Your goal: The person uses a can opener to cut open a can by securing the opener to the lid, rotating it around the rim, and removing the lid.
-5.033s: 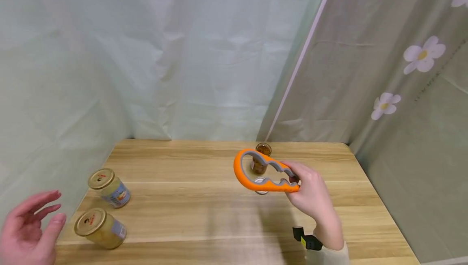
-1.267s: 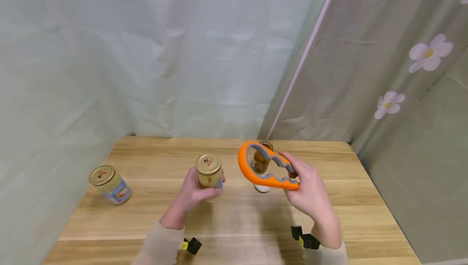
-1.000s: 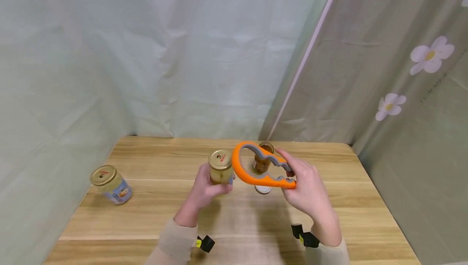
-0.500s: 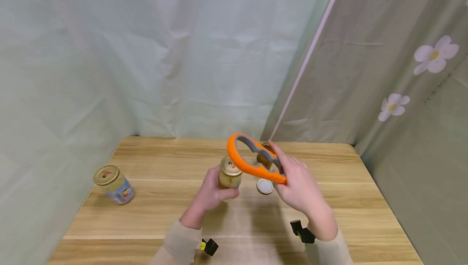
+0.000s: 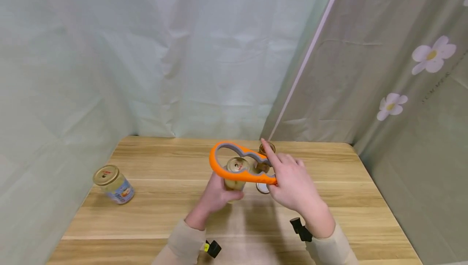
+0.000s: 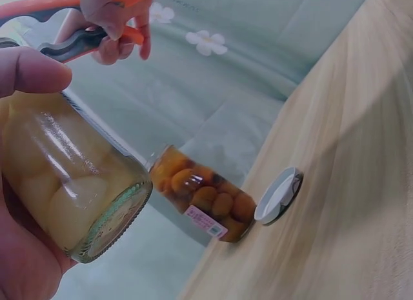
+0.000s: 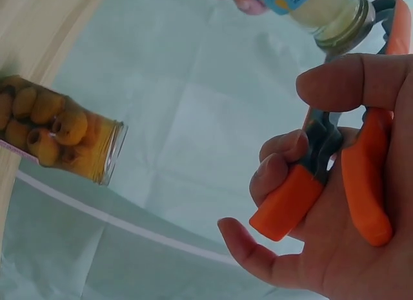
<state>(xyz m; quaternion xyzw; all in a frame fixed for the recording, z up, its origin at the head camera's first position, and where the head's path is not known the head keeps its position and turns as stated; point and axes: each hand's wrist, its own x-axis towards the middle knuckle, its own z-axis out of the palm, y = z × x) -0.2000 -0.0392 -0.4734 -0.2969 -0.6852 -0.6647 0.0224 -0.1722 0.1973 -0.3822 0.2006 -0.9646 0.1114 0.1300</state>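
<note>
My left hand (image 5: 217,192) grips a glass jar (image 6: 71,171) of pale fruit, its gold lid (image 5: 237,164) facing up, above the table. In my right hand (image 5: 294,184) is an orange jar opener (image 5: 252,177) with grey toothed inner edges; its handles lie between thumb and fingers, and the index finger sticks out. Through the opener's loop the gold lid shows in the head view, the near arm crossing in front of the lid's edge. The right wrist view has the jar's lid end (image 7: 348,32) close against the opener's grey inner edge.
Behind the opener stands a lidless jar (image 6: 206,197) of brown-orange fruit. A loose lid (image 6: 279,195) lies beside it, white inside up. Another gold-lidded jar (image 5: 115,186) stands at the table's left. Pale curtains (image 5: 204,62) surround the wooden table (image 5: 164,216).
The left hand took the nearer left jar and brought it to the middle. Lately the opener moved left and lower, so its loop now overlaps the lid; the right index finger has straightened.
</note>
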